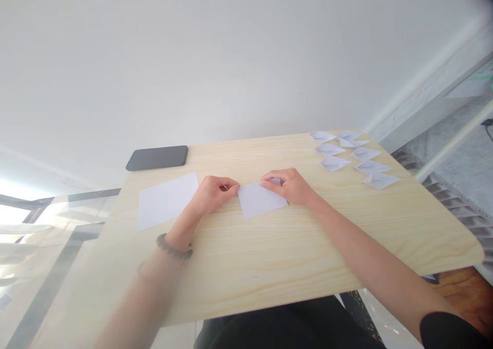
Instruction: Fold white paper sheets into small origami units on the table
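A white sheet of paper, smaller than the one at left, lies in the middle of the table between my hands. My left hand, with a dark bead bracelet at the wrist, pinches its upper left corner between thumb and fingers. My right hand grips the sheet near its upper right edge, the thumb on top of the paper. A larger white sheet lies flat to the left, partly behind my left hand.
Several folded white paper shapes stand in two columns at the table's back right. A black phone lies at the back left of the pale wooden table. A white wall rises behind the far edge.
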`<action>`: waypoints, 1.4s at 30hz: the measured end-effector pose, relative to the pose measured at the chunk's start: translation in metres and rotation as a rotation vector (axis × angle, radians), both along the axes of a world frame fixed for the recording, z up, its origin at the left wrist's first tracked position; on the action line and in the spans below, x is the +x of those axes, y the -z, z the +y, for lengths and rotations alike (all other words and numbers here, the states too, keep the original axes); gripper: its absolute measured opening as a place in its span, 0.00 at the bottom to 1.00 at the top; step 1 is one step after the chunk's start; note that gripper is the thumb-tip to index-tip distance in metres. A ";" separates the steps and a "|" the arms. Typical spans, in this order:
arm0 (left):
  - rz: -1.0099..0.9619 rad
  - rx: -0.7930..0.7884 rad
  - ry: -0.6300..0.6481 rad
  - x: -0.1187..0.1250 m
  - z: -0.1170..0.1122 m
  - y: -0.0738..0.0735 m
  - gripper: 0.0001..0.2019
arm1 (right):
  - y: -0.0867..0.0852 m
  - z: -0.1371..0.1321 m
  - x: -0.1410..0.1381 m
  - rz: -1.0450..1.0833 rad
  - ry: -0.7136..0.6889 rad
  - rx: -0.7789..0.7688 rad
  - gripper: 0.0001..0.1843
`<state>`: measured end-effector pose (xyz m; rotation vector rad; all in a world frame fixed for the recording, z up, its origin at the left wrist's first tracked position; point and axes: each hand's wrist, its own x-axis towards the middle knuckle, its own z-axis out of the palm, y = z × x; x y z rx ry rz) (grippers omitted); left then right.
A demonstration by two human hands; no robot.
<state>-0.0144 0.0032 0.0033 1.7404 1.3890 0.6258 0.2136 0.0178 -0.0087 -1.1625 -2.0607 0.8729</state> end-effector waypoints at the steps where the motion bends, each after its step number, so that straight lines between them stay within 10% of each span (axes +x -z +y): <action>1: -0.005 -0.007 0.000 -0.001 0.000 0.000 0.15 | 0.000 0.001 0.002 -0.002 0.006 -0.015 0.12; 42: -0.044 0.028 -0.039 0.009 -0.001 0.004 0.13 | 0.003 0.000 -0.004 -0.050 -0.053 0.002 0.13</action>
